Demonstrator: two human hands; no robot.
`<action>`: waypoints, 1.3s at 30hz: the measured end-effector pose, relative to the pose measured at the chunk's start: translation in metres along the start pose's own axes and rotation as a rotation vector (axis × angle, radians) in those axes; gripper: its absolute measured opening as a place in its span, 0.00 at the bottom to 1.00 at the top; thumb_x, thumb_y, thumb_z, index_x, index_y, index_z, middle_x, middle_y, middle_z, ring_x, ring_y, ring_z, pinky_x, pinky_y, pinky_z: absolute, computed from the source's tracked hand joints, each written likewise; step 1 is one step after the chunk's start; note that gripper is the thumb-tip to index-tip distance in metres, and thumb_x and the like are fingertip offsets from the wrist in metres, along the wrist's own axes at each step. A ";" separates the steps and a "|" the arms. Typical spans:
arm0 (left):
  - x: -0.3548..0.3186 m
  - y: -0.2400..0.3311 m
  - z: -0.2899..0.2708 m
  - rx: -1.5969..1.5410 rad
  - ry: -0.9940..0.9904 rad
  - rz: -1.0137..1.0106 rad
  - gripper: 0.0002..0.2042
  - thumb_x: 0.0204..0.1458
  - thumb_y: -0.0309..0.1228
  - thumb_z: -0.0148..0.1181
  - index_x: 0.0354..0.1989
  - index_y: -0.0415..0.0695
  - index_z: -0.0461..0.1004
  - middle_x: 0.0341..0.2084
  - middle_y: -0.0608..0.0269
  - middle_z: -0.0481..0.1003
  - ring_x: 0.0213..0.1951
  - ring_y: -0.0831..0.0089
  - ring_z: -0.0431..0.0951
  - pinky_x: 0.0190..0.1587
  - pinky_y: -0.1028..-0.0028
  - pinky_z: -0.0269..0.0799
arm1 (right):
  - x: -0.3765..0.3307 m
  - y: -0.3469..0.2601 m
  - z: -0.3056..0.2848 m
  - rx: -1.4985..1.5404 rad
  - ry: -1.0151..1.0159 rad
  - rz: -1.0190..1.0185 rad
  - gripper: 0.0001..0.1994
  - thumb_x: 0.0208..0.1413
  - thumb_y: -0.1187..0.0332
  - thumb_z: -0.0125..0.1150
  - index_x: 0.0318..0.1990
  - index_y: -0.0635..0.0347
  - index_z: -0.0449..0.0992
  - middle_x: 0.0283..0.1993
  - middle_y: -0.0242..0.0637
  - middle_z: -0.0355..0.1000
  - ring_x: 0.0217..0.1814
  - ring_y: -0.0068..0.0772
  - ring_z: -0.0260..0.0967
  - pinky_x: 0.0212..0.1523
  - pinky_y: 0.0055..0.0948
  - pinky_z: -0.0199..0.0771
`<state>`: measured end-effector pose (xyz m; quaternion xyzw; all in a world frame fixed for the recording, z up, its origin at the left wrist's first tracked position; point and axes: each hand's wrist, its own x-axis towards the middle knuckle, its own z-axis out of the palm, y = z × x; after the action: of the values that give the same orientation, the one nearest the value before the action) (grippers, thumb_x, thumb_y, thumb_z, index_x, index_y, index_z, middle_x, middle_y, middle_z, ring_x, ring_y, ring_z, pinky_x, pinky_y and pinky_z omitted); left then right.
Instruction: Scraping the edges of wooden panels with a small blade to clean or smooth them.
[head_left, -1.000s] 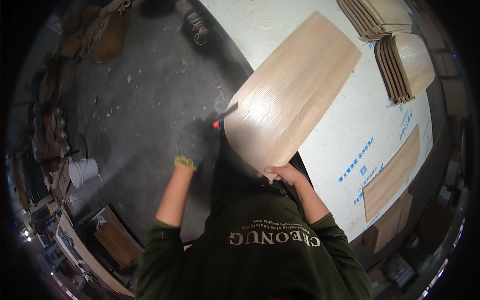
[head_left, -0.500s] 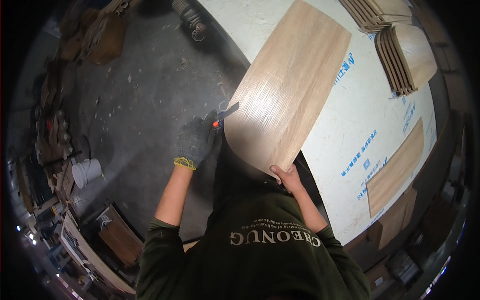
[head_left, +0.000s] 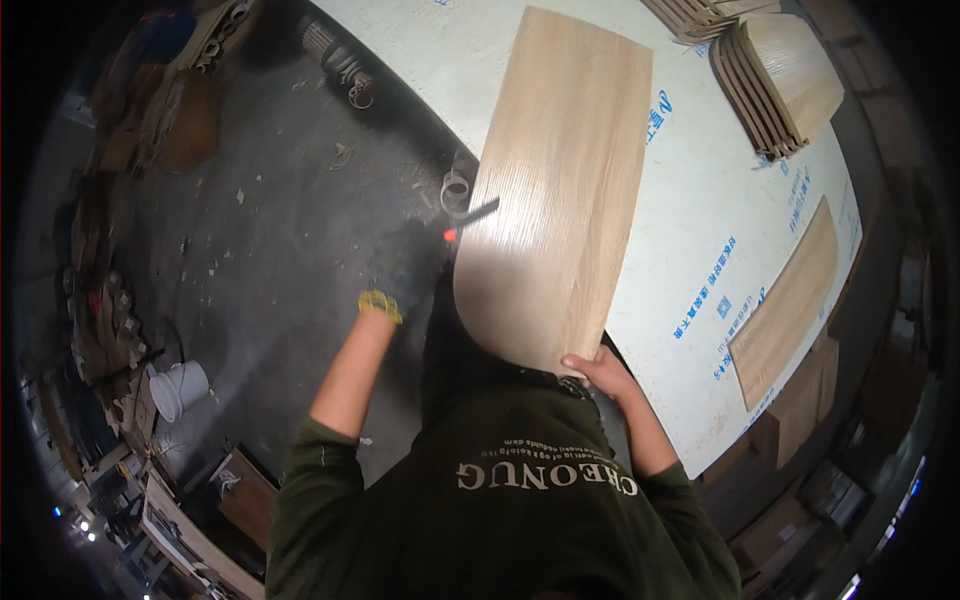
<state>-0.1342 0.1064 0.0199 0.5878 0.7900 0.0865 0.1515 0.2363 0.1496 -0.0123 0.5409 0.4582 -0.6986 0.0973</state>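
Note:
A long wood-grain board (head_left: 570, 170) with a rounded near end lies partly over the white sheet-covered table and partly past its left edge, toward me. Bare, my right hand (head_left: 603, 373) grips the board's near right corner, thumb on top. My left hand (head_left: 408, 262), in a dark knit glove with a yellow cuff, is closed on a utility knife (head_left: 476, 216) with a dark blade and an orange-red part. The blade reaches over the board's left edge; whether it touches cannot be told. Motion blurs the gloved fingers.
A stack of curved boards (head_left: 765, 85) stands at the far right of the table (head_left: 670, 270). A smaller wood-grain piece (head_left: 790, 305) lies near its right edge. On the floor at left is a white bucket (head_left: 180, 390). A roll of tape (head_left: 455, 190) shows by the table's left edge.
The board has turned to stand more upright in view, its far end swinging left. My left hand and knife have shifted slightly right, and my right hand slightly right and nearer. The whole view has shifted.

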 end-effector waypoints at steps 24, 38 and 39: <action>-0.044 0.020 0.005 0.036 -0.054 -0.340 0.22 0.60 0.41 0.52 0.64 0.55 0.69 0.33 0.47 0.76 0.35 0.47 0.78 0.38 0.50 0.73 | 0.153 -0.213 -0.020 -0.740 1.156 -0.638 0.46 0.49 0.40 0.67 0.64 0.72 0.65 0.53 0.55 0.65 0.56 0.53 0.63 0.58 0.46 0.65; -0.004 0.001 -0.009 0.051 0.043 -0.228 0.19 0.61 0.41 0.53 0.58 0.50 0.72 0.36 0.45 0.77 0.37 0.46 0.78 0.41 0.51 0.73 | 0.148 -0.211 -0.022 -0.728 1.087 -0.640 0.47 0.47 0.43 0.71 0.65 0.72 0.63 0.53 0.52 0.63 0.56 0.50 0.61 0.59 0.44 0.64; 0.005 -0.001 -0.009 0.040 0.054 -0.222 0.18 0.61 0.41 0.53 0.57 0.50 0.73 0.37 0.44 0.77 0.38 0.46 0.78 0.42 0.51 0.73 | 0.149 -0.211 -0.024 -0.724 1.087 -0.638 0.47 0.47 0.43 0.71 0.65 0.72 0.63 0.53 0.52 0.63 0.56 0.50 0.61 0.59 0.44 0.64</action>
<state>-0.1393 0.1112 0.0271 0.4970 0.8556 0.0694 0.1269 0.0599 0.3394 -0.0249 0.5856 0.7797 -0.1301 -0.1795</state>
